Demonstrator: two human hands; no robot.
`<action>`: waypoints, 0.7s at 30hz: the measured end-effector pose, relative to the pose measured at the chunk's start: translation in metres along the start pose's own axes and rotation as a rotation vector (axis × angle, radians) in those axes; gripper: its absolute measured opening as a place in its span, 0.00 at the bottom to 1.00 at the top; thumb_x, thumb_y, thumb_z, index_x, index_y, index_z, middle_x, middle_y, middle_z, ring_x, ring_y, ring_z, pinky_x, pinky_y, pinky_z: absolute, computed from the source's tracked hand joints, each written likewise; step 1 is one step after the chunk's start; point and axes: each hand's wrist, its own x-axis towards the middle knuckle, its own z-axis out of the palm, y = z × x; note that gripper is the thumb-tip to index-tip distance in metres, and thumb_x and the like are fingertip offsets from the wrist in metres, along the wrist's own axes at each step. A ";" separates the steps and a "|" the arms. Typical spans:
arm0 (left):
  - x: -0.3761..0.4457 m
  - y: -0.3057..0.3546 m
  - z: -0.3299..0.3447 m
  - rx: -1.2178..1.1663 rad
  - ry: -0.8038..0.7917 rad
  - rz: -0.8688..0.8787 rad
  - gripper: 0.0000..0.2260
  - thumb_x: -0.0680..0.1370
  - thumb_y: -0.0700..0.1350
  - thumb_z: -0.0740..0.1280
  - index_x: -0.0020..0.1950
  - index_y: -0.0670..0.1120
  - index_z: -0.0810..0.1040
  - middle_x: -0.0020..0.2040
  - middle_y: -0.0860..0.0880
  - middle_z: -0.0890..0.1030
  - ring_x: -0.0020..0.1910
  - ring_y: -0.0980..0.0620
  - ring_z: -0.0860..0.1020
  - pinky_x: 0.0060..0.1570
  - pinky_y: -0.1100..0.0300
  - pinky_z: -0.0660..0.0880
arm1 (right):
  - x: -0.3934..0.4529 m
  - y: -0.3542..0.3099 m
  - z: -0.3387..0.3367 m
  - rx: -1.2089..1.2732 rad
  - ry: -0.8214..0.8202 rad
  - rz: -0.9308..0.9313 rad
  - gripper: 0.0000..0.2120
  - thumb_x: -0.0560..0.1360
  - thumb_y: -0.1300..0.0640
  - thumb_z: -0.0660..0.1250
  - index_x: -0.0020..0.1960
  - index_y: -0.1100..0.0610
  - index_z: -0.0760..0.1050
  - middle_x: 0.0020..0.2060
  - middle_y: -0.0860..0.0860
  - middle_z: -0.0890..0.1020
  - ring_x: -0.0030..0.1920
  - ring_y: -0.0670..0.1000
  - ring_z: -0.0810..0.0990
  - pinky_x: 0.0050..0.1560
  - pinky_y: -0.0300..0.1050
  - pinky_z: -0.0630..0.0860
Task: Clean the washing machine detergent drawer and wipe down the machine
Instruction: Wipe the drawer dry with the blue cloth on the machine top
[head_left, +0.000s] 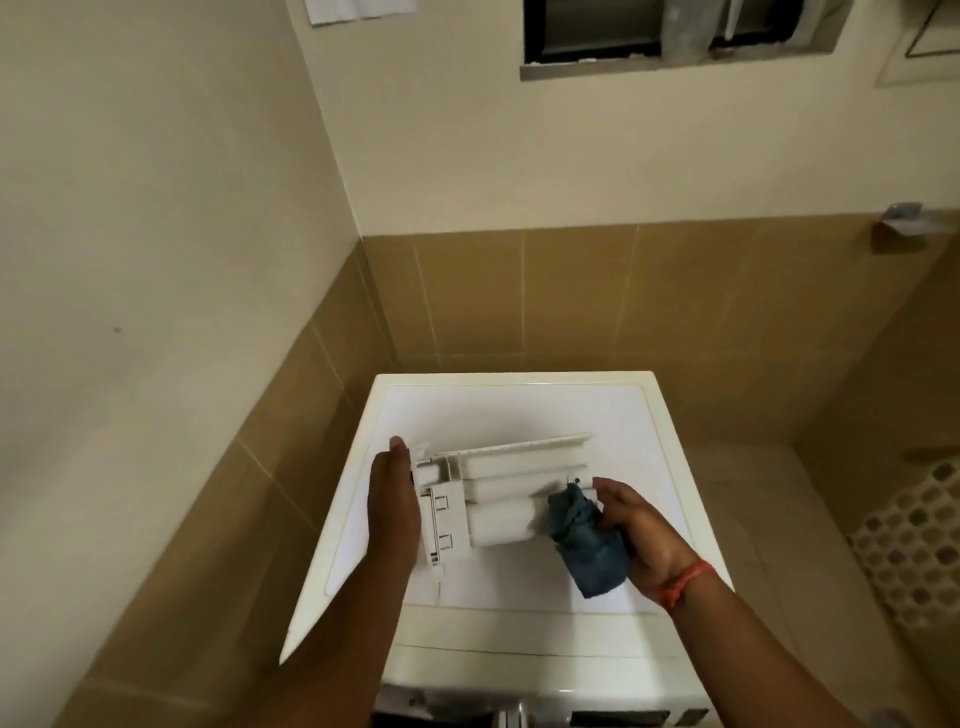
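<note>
Two hands at work over white washing machine (519, 410), wedged in a corner of tan glossy tiles (571, 296). Ribbed white plastic detergent drawer (498, 499) lying flat on its top. Left hand (393, 512) with fingers straight, pressed against drawer's end. Right hand (636, 535) curled round crumpled blue cloth (584, 540), touching drawer's other end. Red thread (685, 582) on that wrist.

Left hand (393, 512) steadying detergent drawer (498, 501), right hand (636, 535) gripping blue cloth (584, 540)
</note>
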 end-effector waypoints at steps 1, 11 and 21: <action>-0.009 0.004 -0.003 -0.019 0.016 0.034 0.17 0.78 0.64 0.60 0.54 0.53 0.79 0.54 0.49 0.83 0.55 0.48 0.80 0.60 0.47 0.75 | -0.004 0.003 0.000 0.002 0.011 -0.006 0.20 0.75 0.72 0.56 0.61 0.58 0.74 0.54 0.60 0.82 0.56 0.59 0.80 0.57 0.52 0.77; -0.049 -0.006 -0.019 -0.073 0.044 0.165 0.09 0.78 0.35 0.65 0.53 0.47 0.77 0.50 0.52 0.79 0.54 0.52 0.77 0.52 0.64 0.72 | -0.010 0.034 -0.006 -0.011 0.004 0.018 0.18 0.76 0.70 0.58 0.63 0.58 0.73 0.58 0.62 0.79 0.58 0.63 0.78 0.59 0.56 0.75; -0.018 0.029 -0.009 0.635 0.050 0.559 0.10 0.80 0.42 0.65 0.61 0.44 0.75 0.63 0.47 0.74 0.61 0.52 0.73 0.57 0.62 0.70 | -0.051 0.008 0.049 -0.455 0.434 -0.716 0.11 0.75 0.66 0.66 0.49 0.51 0.75 0.51 0.49 0.72 0.48 0.52 0.78 0.50 0.52 0.79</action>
